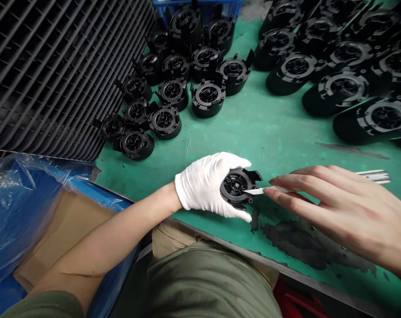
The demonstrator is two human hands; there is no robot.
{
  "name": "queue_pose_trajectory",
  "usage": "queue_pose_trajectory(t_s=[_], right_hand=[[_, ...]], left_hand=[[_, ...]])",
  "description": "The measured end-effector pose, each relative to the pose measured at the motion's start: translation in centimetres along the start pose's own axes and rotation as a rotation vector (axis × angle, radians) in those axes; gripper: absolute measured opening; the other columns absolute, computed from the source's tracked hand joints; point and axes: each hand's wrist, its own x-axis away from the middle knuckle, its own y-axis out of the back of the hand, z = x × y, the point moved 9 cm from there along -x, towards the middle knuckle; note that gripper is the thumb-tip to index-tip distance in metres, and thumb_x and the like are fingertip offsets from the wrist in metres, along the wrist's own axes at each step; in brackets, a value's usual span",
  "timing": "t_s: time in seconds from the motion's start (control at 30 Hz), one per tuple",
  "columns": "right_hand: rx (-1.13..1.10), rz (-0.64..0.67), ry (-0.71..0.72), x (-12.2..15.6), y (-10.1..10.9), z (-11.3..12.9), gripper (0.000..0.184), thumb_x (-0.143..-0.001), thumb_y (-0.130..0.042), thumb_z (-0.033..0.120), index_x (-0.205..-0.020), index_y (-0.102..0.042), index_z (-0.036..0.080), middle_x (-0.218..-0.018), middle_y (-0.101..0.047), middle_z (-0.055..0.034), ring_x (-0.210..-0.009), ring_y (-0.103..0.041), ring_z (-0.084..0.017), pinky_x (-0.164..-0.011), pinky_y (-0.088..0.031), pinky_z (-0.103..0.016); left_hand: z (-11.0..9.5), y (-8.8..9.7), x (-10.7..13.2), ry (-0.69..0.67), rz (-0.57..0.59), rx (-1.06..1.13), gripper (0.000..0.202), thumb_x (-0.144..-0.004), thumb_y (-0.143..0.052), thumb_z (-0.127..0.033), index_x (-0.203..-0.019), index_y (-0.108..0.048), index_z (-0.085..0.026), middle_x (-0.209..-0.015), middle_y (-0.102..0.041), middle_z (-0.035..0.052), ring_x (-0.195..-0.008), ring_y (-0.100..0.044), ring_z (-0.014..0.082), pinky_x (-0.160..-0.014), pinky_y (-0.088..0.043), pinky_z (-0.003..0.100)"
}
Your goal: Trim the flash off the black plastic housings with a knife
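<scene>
My left hand (pixel 207 185), in a white glove, is closed around a round black plastic part (pixel 237 187) with fins, held just above the green table (pixel 270 132) near its front edge. My bare right hand (pixel 336 207) grips a thin metal blade (pixel 256 191). Its tip touches the right rim of the part, and its handle end (pixel 376 176) sticks out behind my fingers.
Several similar black round parts (pixel 164 101) lie grouped at the table's far left, with larger ones (pixel 346 66) at the far right. A dark slatted panel (pixel 54 66) stands on the left. A cardboard box lined with blue plastic (pixel 38 212) sits below it. A blue crate (pixel 200 6) is at the back.
</scene>
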Motion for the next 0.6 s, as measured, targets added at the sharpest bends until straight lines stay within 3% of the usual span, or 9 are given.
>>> queue_pose_trajectory(t_s=[0.13,0.27,0.6], right_hand=[[-0.006,0.009,-0.028,0.2,-0.2,-0.1,0.051,-0.122,-0.051,0.010,-0.162,-0.071,0.034,-0.144,-0.091,-0.0118,-0.118,-0.077,-0.030,-0.097,-0.060,-0.049],[-0.050,0.019,0.031,-0.5,-0.2,-0.2,0.048,-0.124,-0.046,0.006,-0.157,-0.072,0.029,-0.145,-0.090,-0.0131,-0.120,-0.075,-0.029,-0.098,-0.057,-0.046],[-0.045,0.044,0.042,-1.6,0.0,-1.3,0.047,-0.129,-0.041,0.012,-0.142,-0.081,0.034,-0.138,-0.093,-0.0094,-0.116,-0.077,-0.028,-0.096,-0.055,-0.047]], left_hand=[[-0.4,0.0,-0.7,0.036,0.048,0.033,0.111,-0.072,-0.109,-0.107,-0.142,-0.079,-0.027,-0.136,-0.085,0.0161,-0.134,-0.088,0.0470,-0.124,-0.077,0.065],[-1.0,0.2,-1.0,0.048,0.072,0.037,0.095,-0.075,-0.108,-0.106,-0.122,-0.079,-0.029,-0.123,-0.082,0.0123,-0.124,-0.087,0.0440,-0.115,-0.079,0.062],[-1.0,0.3,-1.0,0.043,0.062,0.026,0.097,-0.074,-0.107,-0.108,-0.120,-0.079,-0.028,-0.120,-0.085,0.0120,-0.120,-0.090,0.0437,-0.113,-0.080,0.062]])
